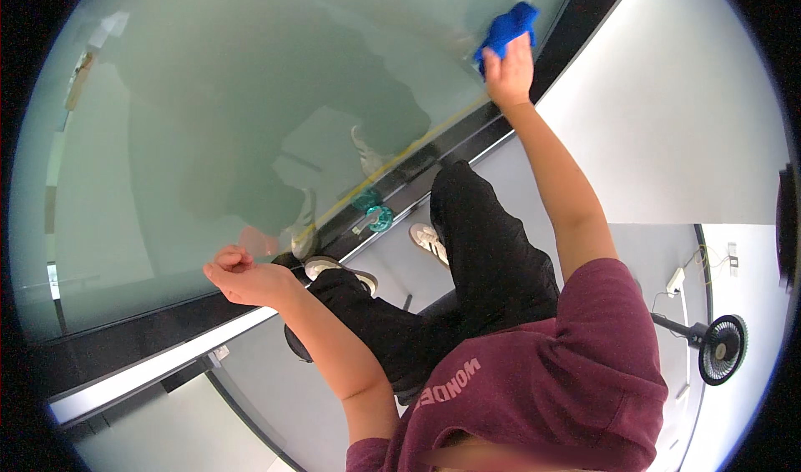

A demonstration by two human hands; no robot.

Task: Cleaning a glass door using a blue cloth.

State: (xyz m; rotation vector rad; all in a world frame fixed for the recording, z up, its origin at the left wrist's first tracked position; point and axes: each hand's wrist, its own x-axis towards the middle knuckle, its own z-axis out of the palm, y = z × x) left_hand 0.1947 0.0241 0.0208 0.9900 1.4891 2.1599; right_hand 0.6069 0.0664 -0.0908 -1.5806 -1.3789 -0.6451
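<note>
At the upper right, my right hand (511, 72) grips a crumpled blue cloth (507, 30) and presses it against a glossy, green-tinted glass panel (275, 72), near the panel's dark border. My left hand (250, 280) hovers by the panel's lower edge, its fingers loosely curled in. No object shows in it, and its reflection appears in the glass beside it. Between my hands, a teal ring, like a roll of tape (380, 218), sits on the dark ledge (417, 187) along the glass.
My legs in black trousers (484, 230) and my light shoes (429, 243) are close to the ledge. A white panel (667, 97) adjoins the glass on the right. A black fan (722, 349) stands at the lower right, near a white power strip (676, 281) with cables.
</note>
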